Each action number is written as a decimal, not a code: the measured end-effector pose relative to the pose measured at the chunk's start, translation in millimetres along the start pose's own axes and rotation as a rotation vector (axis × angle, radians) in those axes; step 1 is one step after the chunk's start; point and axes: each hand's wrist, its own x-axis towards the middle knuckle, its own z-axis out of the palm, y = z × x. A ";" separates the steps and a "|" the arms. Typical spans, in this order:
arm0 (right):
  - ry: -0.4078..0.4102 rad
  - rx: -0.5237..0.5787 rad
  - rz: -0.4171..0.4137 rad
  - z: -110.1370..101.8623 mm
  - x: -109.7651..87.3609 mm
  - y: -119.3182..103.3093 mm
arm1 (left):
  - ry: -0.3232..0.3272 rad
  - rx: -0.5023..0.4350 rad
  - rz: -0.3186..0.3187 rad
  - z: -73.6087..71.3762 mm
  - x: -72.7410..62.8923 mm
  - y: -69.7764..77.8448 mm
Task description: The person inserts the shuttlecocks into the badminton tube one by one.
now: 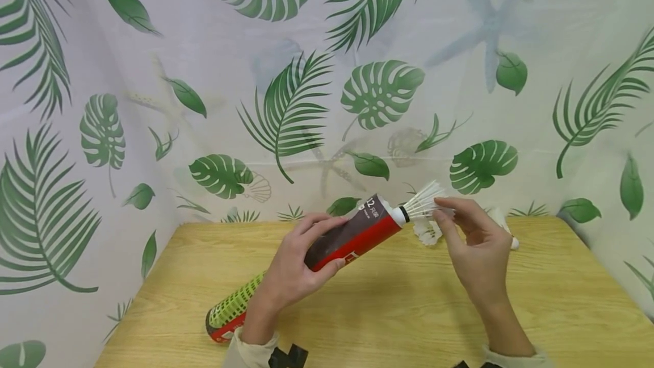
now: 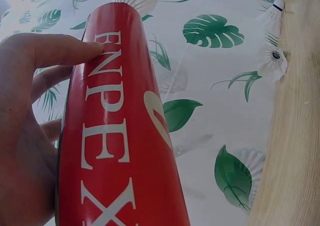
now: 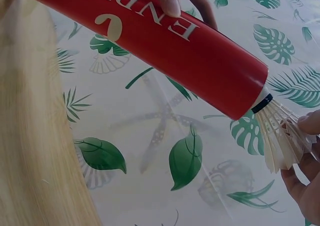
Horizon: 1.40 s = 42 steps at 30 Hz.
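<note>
My left hand (image 1: 293, 268) grips a red and dark shuttlecock tube (image 1: 365, 237) with a green grid pattern toward its lower end. The tube slants up to the right, its mouth raised above the table. In the left wrist view, the thumb presses on the red side of the lettered tube (image 2: 110, 106). Feathers of a white shuttlecock (image 1: 421, 202) are pinched between the thumb and fingers of my right hand (image 1: 480, 249). Its black-banded cork points into the tube's mouth, as the right wrist view also shows with the shuttlecock (image 3: 280, 133) at the rim.
Behind the held shuttlecock, a loose shuttlecock (image 1: 428, 233) lies near the table's back edge. Another shuttlecock (image 1: 514, 243) is partly hidden by my right hand. The wooden table (image 1: 398, 317) meets a leaf-printed sheet (image 1: 317, 175) at the back and sides.
</note>
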 end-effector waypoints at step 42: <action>-0.322 -0.315 0.205 13.8 -11.4 -10.0 | -0.050 -0.015 -0.013 7.6 0.7 4.0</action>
